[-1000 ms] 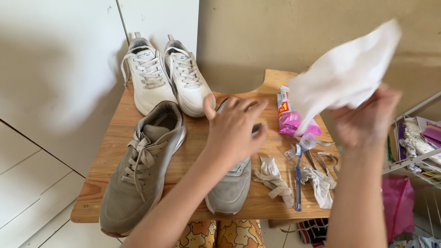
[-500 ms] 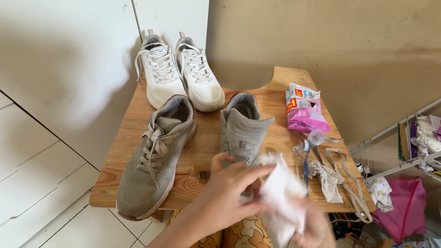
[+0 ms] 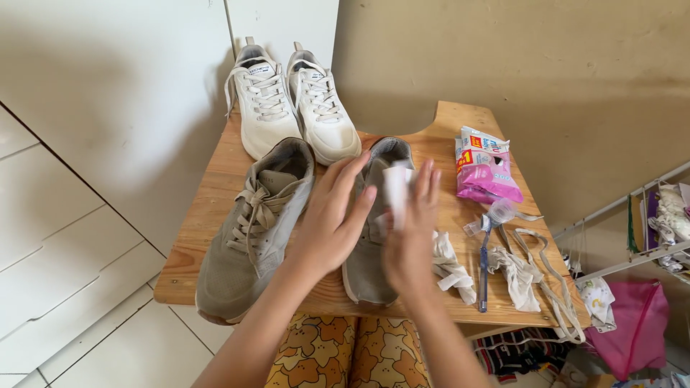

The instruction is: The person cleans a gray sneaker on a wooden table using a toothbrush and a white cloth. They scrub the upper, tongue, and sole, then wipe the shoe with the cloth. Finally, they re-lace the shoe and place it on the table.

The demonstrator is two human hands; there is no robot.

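Here, a laced grey suede sneaker (image 3: 251, 230) lies left on the wooden table (image 3: 208, 208). The left hand (image 3: 332, 219), fingers spread flat, hovers above the unlaced grey sneaker (image 3: 374, 266) gripping nothing. The right hand (image 3: 411, 237) pinches a folded white wipe (image 3: 396, 188) over it. A blue toothbrush (image 3: 484, 266) lies farther right.

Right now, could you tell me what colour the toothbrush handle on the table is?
Blue: the toothbrush lies right of the used wipes, seen in the head view.
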